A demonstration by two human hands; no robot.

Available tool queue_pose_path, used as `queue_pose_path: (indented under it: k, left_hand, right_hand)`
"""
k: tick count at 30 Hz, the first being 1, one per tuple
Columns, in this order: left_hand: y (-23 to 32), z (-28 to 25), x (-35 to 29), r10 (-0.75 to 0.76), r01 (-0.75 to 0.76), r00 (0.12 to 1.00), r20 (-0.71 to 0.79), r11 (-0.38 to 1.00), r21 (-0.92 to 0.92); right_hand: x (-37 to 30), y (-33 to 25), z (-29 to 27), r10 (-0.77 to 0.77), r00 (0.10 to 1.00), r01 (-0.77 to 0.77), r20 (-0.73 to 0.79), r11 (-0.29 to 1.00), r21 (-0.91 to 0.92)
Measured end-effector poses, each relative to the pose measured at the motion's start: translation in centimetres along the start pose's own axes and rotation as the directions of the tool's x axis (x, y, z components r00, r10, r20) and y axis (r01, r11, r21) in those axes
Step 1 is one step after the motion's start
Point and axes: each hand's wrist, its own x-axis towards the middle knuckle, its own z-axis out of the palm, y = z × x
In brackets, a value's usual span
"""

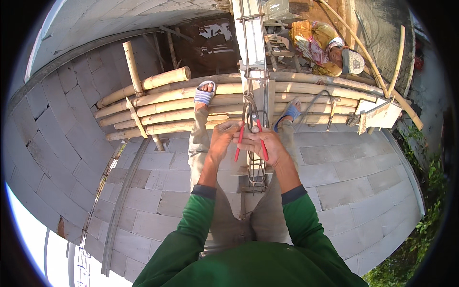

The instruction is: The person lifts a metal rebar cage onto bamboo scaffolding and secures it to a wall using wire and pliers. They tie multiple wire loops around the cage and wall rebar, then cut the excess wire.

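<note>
In the head view, the clear space lies to both sides: left of the left foot, bamboo poles run side by side as far as a short bamboo upright, and their far edge gives onto a brown, debris-strewn area. Straight ahead, a steel reinforcement cage rises between the feet, before a pale post, and closes off the middle. On the right, a bent metal rod hooks over the poles, and a pale board sits near their end.

Red-handled pincers stand at the cage, metal end against its bars, handles spread apart toward the body. The right hand grasps them, some fingers reaching across between the handles. The left hand is bent closed with its fingertips at the left handle; I cannot tell whether it grips that handle.

Both feet, in striped slide sandals, rest on the round poles. Grey block masonry spreads on the near side, with another block wall at left. Beyond the poles at upper right is another person in a cap and patterned clothing; green foliage fills the lower right.
</note>
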Motion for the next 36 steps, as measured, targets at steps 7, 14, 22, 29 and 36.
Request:
queue_pose_path:
  k: [7,14,22,29,36]
  left_hand:
    - [0.0,1.1,2.0,-0.030,0.015,0.983,0.181,0.997,0.082]
    - [2.1,2.1,9.1,0.244,-0.237,0.968,-0.054,0.965,0.114]
    - [15.8,9.4,18.6,0.515,-0.332,0.855,-0.057,0.629,0.703]
    - [14.3,10.6,20.3,0.566,-0.380,0.817,-0.109,0.671,0.637]
    - [13.4,10.6,21.0,0.637,-0.489,0.765,-0.094,0.669,0.560]
  right_hand:
    - [0.2,0.0,1.7,-0.236,0.917,-0.039,-0.323,0.751,-0.659]
    - [0.1,-0.4,4.7,-0.262,0.870,-0.199,-0.418,0.589,-0.784]
    - [2.1,2.3,3.8,-0.644,0.696,-0.418,-0.317,-0.005,-0.908]
    - [2.5,2.6,1.8,-0.679,0.672,-0.466,-0.295,-0.079,-0.881]
    - [3.3,4.2,1.5,-0.709,0.628,-0.444,-0.320,0.011,-0.896]
